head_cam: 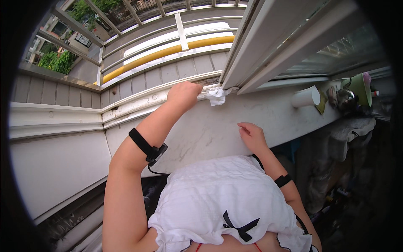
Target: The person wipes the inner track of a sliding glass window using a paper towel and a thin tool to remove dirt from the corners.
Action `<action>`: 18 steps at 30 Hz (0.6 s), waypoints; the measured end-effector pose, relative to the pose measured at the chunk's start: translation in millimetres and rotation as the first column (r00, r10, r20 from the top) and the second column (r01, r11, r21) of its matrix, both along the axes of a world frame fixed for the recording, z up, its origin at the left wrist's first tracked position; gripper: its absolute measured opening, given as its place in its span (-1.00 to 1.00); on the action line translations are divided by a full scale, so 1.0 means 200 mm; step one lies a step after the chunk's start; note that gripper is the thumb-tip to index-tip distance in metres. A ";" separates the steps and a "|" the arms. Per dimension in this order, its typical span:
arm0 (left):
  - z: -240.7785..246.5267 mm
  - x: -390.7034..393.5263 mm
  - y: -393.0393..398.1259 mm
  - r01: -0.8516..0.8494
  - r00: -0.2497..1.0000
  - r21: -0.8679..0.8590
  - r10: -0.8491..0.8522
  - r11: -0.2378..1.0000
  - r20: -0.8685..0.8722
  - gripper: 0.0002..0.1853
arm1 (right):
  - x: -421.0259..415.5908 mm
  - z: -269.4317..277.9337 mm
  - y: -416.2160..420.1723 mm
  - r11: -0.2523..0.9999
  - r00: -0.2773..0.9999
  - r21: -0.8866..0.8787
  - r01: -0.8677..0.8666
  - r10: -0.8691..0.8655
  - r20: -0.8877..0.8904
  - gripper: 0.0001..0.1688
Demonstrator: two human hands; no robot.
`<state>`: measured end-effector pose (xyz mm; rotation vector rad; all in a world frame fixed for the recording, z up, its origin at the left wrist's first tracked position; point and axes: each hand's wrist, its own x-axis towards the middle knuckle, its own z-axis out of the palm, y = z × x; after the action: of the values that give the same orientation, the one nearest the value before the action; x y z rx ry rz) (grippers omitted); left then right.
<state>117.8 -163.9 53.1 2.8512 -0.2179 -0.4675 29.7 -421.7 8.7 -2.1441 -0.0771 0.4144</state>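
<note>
My left hand (185,96) is over the white window track (138,105), its fingers curled down at the rail. The fingertips are turned away from view, so whatever may be in them is hidden. Just to its right, a crumpled white tissue (217,96) lies on the track and hangs over the sill edge, by the foot of the sliding window frame (241,63). My right hand (252,135) hovers near the front of the marble-patterned sill (195,132), loosely curled with a gap between thumb and fingers. Nothing shows in it.
On the right of the sill stand a white cup (306,96), a shiny metal vessel (346,97) and a green container (365,89). Beyond the opening are metal guard bars (181,31) and a yellow pipe (151,60). Dark clutter lies below the sill at right.
</note>
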 end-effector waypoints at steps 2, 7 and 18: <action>0.00 0.00 0.00 -0.004 1.000 0.025 0.004 1.000 -0.004 -0.83 | 0.07 0.05 0.06 0.996 0.985 -0.066 -0.058 0.068 0.157 -0.72; 0.03 0.00 0.02 -0.003 1.000 0.066 0.005 0.998 -0.022 -0.82 | 0.27 0.10 0.32 0.878 0.800 -0.442 -0.186 0.396 0.451 -0.59; 0.20 -0.19 0.27 -0.228 0.972 0.085 0.222 0.970 0.082 -0.83 | 0.48 0.05 0.64 0.723 0.967 -0.671 -0.164 0.252 0.035 -0.83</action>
<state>79.3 -109.9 93.8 2.9388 0.1185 -0.3370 125.8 -293.8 19.0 -2.8948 -0.2832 0.4884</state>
